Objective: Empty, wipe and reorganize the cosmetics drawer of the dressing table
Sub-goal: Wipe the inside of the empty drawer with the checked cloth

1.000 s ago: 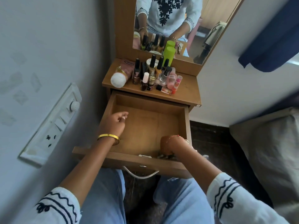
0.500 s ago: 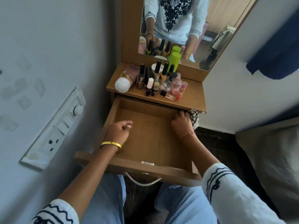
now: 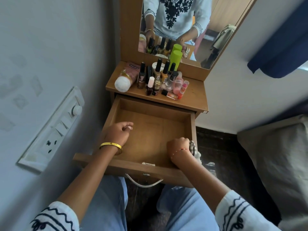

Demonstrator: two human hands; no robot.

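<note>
The dressing table (image 3: 191, 95) fills the middle of the view, its mirror (image 3: 200, 30) rising well above both hands, and the drawer (image 3: 150, 130) stands pulled right out toward the person, its wooden floor bare. Inside it, by the right wall near the front, the right hand (image 3: 179, 150) is balled up tight around a checked cloth (image 3: 193, 147), knuckles up, with a bunch of the fabric bulging out just beside the wrist and spilling over the drawer's side edge. Across the drawer from that grip, well apart, the left hand (image 3: 119, 134) sits at the left wall, fingers curled in on themselves with nothing visibly held, a gold bangle (image 3: 110, 145) on its wrist. Beyond both hands, up on the tabletop, stands the crowd of cosmetics: nail polish bottles (image 3: 155, 79) upright in a cluster, a green bottle (image 3: 175, 58) behind them against the mirror, a white-capped pink bottle (image 3: 125, 79) lying on its side at the left, and a few small pink and orange tubes (image 3: 180, 88) at the right of the group. Below the cloth hand, the drawer's metal handle (image 3: 143, 182) hangs at the front.
</note>
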